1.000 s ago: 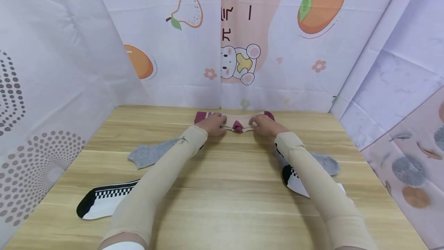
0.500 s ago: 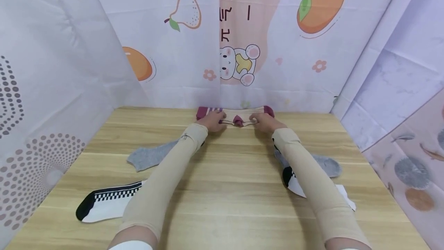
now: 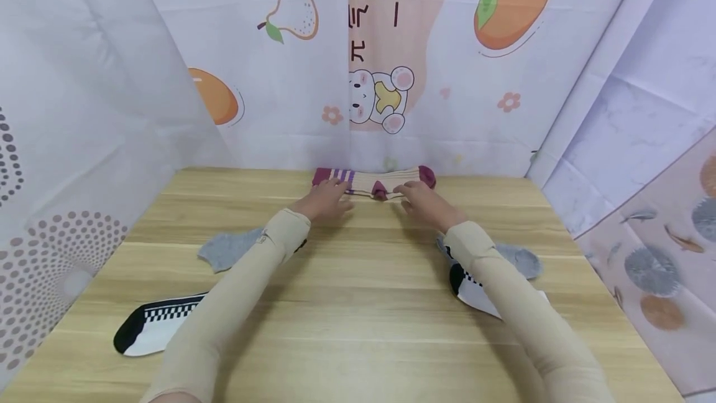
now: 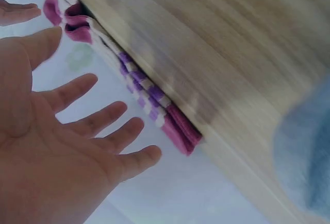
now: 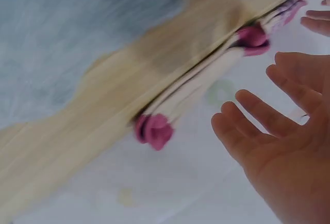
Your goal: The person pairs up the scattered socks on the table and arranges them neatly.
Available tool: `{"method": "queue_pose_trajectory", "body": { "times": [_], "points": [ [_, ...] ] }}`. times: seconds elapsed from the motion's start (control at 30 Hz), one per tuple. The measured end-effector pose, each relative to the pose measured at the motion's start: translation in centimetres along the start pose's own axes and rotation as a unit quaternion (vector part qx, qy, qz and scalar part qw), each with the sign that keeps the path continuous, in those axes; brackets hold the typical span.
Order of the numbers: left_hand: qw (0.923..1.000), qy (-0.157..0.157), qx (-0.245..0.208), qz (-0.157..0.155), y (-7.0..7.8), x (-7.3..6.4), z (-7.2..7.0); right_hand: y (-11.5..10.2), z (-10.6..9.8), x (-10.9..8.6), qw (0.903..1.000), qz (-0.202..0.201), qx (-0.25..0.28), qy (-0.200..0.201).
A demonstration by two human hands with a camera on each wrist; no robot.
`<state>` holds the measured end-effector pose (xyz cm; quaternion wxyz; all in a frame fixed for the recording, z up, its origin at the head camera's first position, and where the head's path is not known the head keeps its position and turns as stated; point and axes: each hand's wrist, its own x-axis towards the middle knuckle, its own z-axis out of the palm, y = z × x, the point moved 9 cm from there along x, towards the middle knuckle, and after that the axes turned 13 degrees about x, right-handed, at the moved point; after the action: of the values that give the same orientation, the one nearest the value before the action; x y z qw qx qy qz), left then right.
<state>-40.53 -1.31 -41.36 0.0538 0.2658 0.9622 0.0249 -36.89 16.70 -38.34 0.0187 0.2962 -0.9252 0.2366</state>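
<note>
A cream sock pair with maroon ends, maroon heel and purple stripes lies flat along the table's back edge, against the curtain. My left hand hovers in front of its striped cuff, and the left wrist view shows the fingers spread with nothing held. Near the toe end is my right hand; its fingers are straight and hold nothing in the right wrist view. Two layers of the sock pair show stacked along its edge in the left wrist view.
A grey sock and a white sock with black toe and checks lie on the left of the wooden table. Another grey sock and checked sock lie on the right, partly under my sleeve. Curtains enclose the table.
The sock pair has been pushed back to the curtain. My hands have let go of it and drawn back a little, the left one moving leftward.
</note>
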Motion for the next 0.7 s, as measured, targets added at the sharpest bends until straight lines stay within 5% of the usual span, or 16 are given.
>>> {"method": "queue_pose_trajectory", "body": {
  "times": [0.13, 0.37, 0.7],
  "points": [
    [0.9999, -0.008, 0.007, 0.005, 0.0, -1.4, 0.1, -2.4, 0.2, -0.3, 0.9995, -0.028, -0.01, 0.01],
    [0.9997, 0.021, 0.002, 0.01, 0.2, -4.0, -1.3, -5.5, 0.7, -0.4, 0.9981, -0.06, -0.01, 0.012],
    [0.9971, 0.065, 0.04, -0.003, -0.5, -9.4, -2.7, -9.0, 2.0, -0.2, 0.9948, -0.101, -0.009, 0.012]
  ]
}}
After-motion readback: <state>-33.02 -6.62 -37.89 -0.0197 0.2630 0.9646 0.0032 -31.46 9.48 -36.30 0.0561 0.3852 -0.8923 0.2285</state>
